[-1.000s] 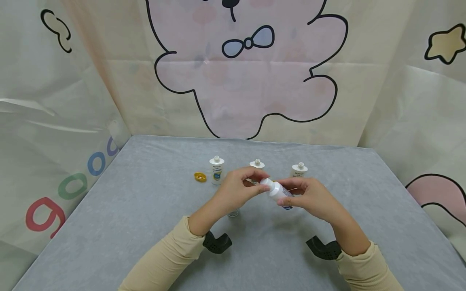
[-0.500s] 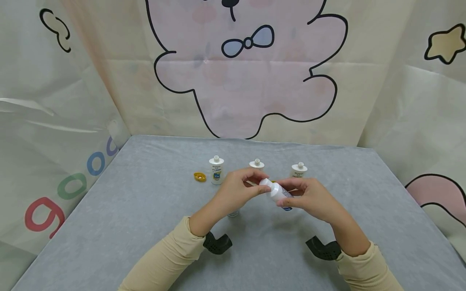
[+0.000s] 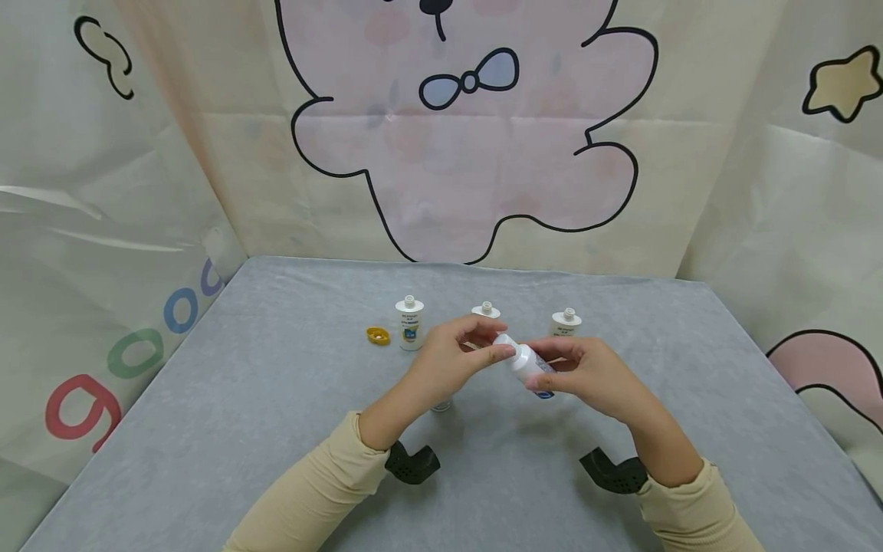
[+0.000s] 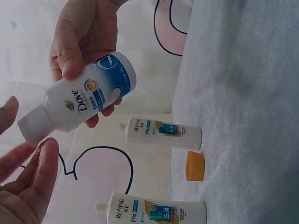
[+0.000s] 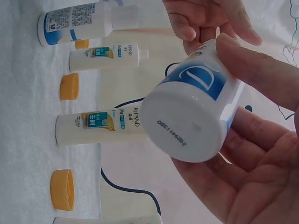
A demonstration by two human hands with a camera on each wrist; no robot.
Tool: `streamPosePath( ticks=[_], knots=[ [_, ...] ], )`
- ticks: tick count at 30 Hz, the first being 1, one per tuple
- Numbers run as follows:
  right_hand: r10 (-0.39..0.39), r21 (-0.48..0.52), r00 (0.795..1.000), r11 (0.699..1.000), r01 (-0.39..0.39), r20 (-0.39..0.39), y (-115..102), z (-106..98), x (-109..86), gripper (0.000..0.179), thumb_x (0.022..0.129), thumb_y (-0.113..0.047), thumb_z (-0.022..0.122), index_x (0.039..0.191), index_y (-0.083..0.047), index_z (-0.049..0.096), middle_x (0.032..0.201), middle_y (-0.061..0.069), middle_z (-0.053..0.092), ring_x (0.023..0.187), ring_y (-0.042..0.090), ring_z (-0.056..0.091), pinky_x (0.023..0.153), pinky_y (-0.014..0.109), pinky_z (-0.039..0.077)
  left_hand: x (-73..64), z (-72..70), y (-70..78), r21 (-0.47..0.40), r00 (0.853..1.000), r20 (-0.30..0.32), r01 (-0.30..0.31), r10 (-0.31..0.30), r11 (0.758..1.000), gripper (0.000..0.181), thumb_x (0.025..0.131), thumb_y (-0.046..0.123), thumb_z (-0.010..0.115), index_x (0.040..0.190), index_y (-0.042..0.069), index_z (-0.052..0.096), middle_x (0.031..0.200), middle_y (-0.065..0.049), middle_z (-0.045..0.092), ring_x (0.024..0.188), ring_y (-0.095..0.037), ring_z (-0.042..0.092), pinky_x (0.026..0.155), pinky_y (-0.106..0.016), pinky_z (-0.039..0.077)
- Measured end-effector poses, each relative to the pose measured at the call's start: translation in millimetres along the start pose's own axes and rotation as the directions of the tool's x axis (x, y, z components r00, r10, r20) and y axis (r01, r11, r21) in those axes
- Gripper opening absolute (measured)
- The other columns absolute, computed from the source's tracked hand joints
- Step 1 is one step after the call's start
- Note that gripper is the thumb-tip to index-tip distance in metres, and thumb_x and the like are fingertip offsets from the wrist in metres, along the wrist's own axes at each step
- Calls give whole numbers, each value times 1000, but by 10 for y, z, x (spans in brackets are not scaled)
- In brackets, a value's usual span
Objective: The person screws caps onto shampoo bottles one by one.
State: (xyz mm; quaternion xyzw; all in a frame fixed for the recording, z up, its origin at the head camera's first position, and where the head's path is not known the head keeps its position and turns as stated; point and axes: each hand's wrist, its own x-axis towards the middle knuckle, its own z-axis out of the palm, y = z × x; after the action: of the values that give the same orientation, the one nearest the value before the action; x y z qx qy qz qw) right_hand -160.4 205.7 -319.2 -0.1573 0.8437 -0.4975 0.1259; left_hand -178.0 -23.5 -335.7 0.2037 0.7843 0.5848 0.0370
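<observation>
A white Dove bottle with a blue label is held tilted above the table, its cap end toward the left hand. The right hand grips its body, thumb on one side and fingers on the other; the base faces the right wrist camera. At the white cap is the left hand, thumb and fingers about it. In the left wrist view the fingertips touch the cap's edge while the thumb stands slightly off it. Another Dove bottle with a white cap stands upright on the table, mostly hidden behind the left hand in the head view.
Three white Repand bottles stand uncapped in a row at the back: left, middle and right. Yellow caps lie beside them, one of them a yellow cap at the left. Grey cloth covers the table.
The left thumb and fingers have shifted slightly to the right around the cap. The right hand and the bottle stay almost in place.
</observation>
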Motion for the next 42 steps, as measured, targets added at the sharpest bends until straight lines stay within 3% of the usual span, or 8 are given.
streamPosePath(
  ticks=[5,10,19,24,29,34,42],
  knots=[
    [-11,18,1000,1000,11,6,-2,10,5,51,85,-21,80,128,0,64,114,18,70,88,12,73,75,30,59,-6,0,11,-13,999,-18,29,-29,1000,23,89,27,76,103,10,72,94,-6,74,78,-19,69,69,-28,58],
    [-19,24,1000,1000,18,11,18,14,10,51,85,-20,80,128,1,64,116,19,70,89,11,73,75,30,59,-13,-3,28,17,1000,-19,11,-10,1000,21,88,27,77,101,11,74,95,-5,74,73,-9,66,67,-24,56],
    [-16,-5,1000,1000,16,5,22,6,6,51,85,-21,80,128,1,64,116,19,70,90,12,73,75,30,59,-26,-14,43,41,999,-1,-48,48,998,23,89,21,76,110,10,75,107,-4,74,83,-11,68,74,-20,56],
    [-12,-19,1000,1000,12,-2,13,4,9,52,85,-21,80,129,1,63,118,20,69,90,12,73,75,30,59,-26,-8,35,25,1000,-16,6,-6,1000,35,86,27,79,116,11,72,106,-3,73,90,-11,68,75,-21,57],
    [-31,-5,999,1000,31,8,12,18,13,51,85,-20,80,128,2,63,118,21,68,90,13,73,74,29,60,-20,14,13,6,998,-37,46,-46,999,27,84,28,81,102,10,72,89,-4,73,72,-8,66,65,-25,55],
    [-50,-21,999,999,50,3,14,28,11,49,85,-19,80,127,2,64,120,21,67,94,17,72,74,29,61,-35,24,22,40,999,-43,13,-11,999,19,85,26,80,96,12,73,87,-3,73,72,-6,64,64,-23,54],
    [-43,-30,999,999,43,-9,23,24,6,50,85,-20,80,127,2,64,119,21,68,94,15,72,74,29,60,-45,24,34,89,997,-30,-69,72,994,22,86,22,78,105,11,75,101,-4,75,78,-9,68,70,-19,56]
  ],
)
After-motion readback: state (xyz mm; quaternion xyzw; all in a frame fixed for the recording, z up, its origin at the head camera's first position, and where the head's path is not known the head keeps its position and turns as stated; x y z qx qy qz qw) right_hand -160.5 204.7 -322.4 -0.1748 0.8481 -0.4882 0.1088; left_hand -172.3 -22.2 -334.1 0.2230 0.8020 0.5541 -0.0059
